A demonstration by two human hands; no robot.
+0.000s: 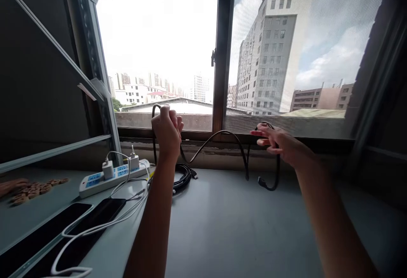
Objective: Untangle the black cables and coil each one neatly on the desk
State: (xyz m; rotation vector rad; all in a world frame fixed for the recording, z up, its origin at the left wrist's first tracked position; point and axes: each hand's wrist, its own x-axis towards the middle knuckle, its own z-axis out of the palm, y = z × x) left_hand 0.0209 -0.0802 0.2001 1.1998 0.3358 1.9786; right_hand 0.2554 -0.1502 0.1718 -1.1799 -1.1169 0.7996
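Note:
My left hand (167, 128) is raised above the grey table (229, 223) and closed in a fist round a black cable (219, 136). The cable loops over that fist, sags, arcs across to my right hand (280, 142) and hangs down behind it, ending in a plug (261, 181) just above the table. My right hand has its fingers stretched out to the left, with the cable draped over it near the thumb. A coil of black cable (182, 176) lies on the table below my left hand.
A white power strip (112, 177) with two white chargers sits at the left, white leads running to two dark phones (95, 220) lying flat. Small brown pieces (32, 189) lie at far left. A metal shelf frame (95, 91) stands left; a window (222, 57) runs behind.

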